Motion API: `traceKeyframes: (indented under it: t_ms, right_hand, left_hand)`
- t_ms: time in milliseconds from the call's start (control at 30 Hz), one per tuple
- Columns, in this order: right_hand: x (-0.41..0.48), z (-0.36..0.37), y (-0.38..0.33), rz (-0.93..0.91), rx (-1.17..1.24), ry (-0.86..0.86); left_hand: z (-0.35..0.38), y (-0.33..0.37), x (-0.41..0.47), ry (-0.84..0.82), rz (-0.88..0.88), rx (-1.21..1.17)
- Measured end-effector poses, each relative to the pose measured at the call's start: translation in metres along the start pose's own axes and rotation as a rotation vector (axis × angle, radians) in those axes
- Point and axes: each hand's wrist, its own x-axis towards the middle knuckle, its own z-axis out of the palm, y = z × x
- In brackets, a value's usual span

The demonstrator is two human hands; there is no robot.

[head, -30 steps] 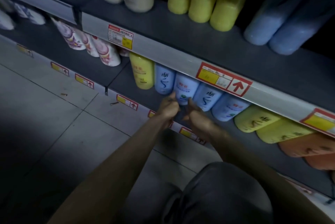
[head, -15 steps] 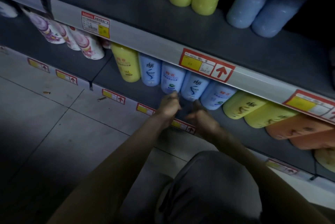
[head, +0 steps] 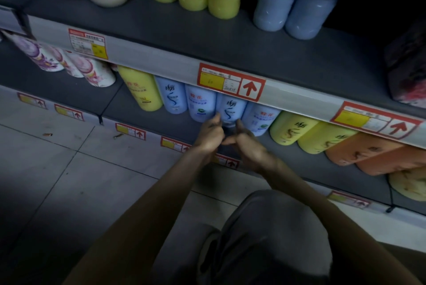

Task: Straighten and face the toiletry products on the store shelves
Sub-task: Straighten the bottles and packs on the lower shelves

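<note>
Down on the lower shelf [head: 177,124], a pale blue bottle [head: 231,109] stands in a tight row, its top hidden behind the grey price rail [head: 143,58] of the shelf above. Its front faces outward and shows dark characters over a dark blue swirl. A crouching person has both hands at its base. The left hand [head: 211,133] curls its fingers against the left side and the right hand [head: 247,144] lays its thumb up the right side, so each grip is closed on that bottle. Pressed against it on either side are a left neighbour [head: 200,104] and a right neighbour [head: 260,118], both light blue with red lettering. A yellow bottle [head: 141,91] stands further left, and orange bottles [head: 359,148] stand further right.
</note>
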Motion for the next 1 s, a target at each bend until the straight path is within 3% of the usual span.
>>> traceKeyframes:
  t_ms: [200,433,733,867,1000]
  right_hand:
    - [-0.015,-0.030,0.008,0.086,-0.060,0.122]
    - [-0.020,-0.052,0.005,0.081,-0.023,0.151]
    - [-0.030,-0.055,0.007,0.071,-0.022,0.166]
    - [-0.049,-0.076,0.016,0.111,0.061,0.304]
    - [-0.070,-0.110,0.017,0.048,0.130,0.457]
  left_hand:
    - [0.025,-0.005,-0.008,-0.057,-0.104,0.082]
    - [0.060,-0.006,-0.001,-0.134,-0.060,0.084]
    - [0.065,-0.008,-0.006,-0.087,-0.074,0.053]
    - [0.087,-0.012,-0.023,-0.137,-0.128,0.047]
    - [0.122,-0.011,-0.021,-0.243,-0.051,0.032]
